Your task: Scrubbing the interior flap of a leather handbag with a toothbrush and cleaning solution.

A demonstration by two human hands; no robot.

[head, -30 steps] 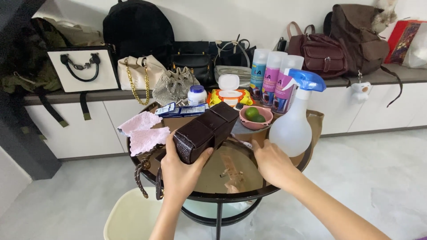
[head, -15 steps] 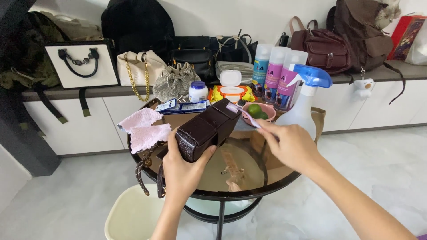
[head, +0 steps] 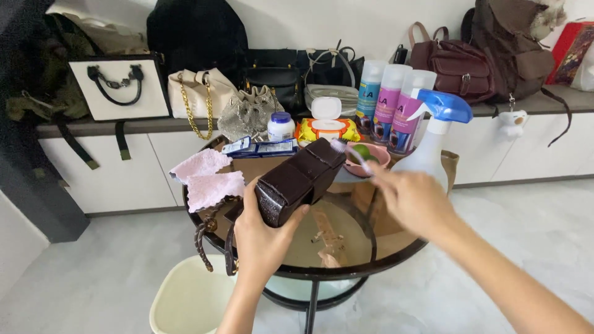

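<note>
while the left hand (head: 263, 238) grips the dark brown bag (head: 300, 179) firmly at frame centre above the glass surface (head: 396, 253), the right hand (head: 411, 198) pinches a small brush (head: 349, 151) at its top; short, light strokes would suit, bag kept steady.

- The left hand (head: 263, 238) and its forearm are bare, with no sleeve, ring or watch.
- The right hand (head: 411, 198) is likewise bare to the frame's edge.
</note>
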